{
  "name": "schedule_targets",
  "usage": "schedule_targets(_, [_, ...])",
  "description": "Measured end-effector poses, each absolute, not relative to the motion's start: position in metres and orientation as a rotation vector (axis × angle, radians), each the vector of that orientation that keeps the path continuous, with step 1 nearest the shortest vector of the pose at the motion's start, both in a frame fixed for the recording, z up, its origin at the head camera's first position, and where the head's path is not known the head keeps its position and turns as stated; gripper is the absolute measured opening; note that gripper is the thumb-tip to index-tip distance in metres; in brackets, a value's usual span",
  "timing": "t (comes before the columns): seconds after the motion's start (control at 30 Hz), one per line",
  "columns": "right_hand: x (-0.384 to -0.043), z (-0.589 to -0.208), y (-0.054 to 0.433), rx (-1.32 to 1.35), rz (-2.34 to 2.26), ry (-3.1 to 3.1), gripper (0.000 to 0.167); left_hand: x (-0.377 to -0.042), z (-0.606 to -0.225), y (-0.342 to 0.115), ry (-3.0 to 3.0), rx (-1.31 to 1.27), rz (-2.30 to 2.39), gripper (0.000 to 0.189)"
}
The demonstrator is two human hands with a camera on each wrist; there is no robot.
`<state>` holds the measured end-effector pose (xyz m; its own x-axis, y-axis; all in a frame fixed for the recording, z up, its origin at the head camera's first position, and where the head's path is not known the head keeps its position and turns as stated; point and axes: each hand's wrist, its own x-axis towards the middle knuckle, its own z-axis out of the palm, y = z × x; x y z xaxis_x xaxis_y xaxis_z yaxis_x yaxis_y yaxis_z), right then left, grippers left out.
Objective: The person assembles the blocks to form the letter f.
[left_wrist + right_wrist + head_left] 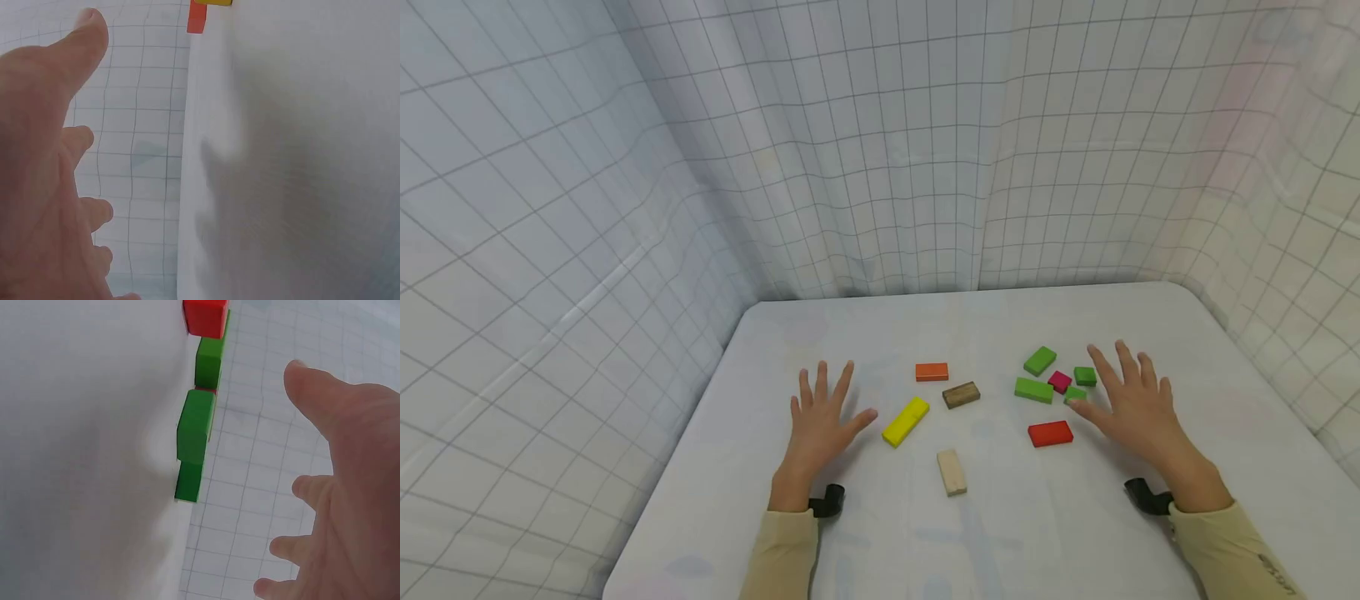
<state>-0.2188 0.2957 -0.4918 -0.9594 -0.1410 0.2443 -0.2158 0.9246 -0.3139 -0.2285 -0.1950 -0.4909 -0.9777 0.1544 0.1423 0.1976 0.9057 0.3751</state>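
With fingers spread, my left hand (822, 423) hovers over the white table, left of a yellow block (906, 422) that has a seam across it. In the left wrist view its fingers (87, 56) hold nothing, and a shadow falls below. My right hand (1141, 412), spread too, is over the table's right part. Its thumb overlaps a small green block (1076, 395) in the head view. Close by lie several other green blocks (1033, 390), a small magenta block (1060, 382) and a red block (1050, 433). No block is between the right fingers (312, 387).
Between the hands lie an orange block (932, 372), a brown wooden block (962, 395) and a pale wooden block (952, 472). White grid-patterned curtains (880, 167) enclose the table (880, 542) at the back and sides. A black wrist mount (827, 502) sits at the left wrist, another on the right.
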Motion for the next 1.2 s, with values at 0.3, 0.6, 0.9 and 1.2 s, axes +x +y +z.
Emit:
schedule_targets(0.3, [-0.216,-0.493,0.273,0.396,0.708,-2.879,0.098,-0.222,-0.487,-0.184,-2.893,-0.363,-0.733,0.092])
schedule_targets(0.6, [-0.212,-0.493,0.251,0.557,0.841,-2.829,0.097,-0.215,-0.482,-0.166,-2.852,-0.466,-0.797,0.092])
schedule_targets(0.9, [-0.205,-0.49,0.227,0.711,0.852,-2.767,0.094,-0.204,-0.479,-0.152,-2.843,-0.549,-0.979,0.093])
schedule_targets(1.2, [-0.196,-0.491,0.203,0.833,0.888,-2.771,0.091,-0.196,-0.48,-0.138,-2.9,-0.698,-1.147,0.09])
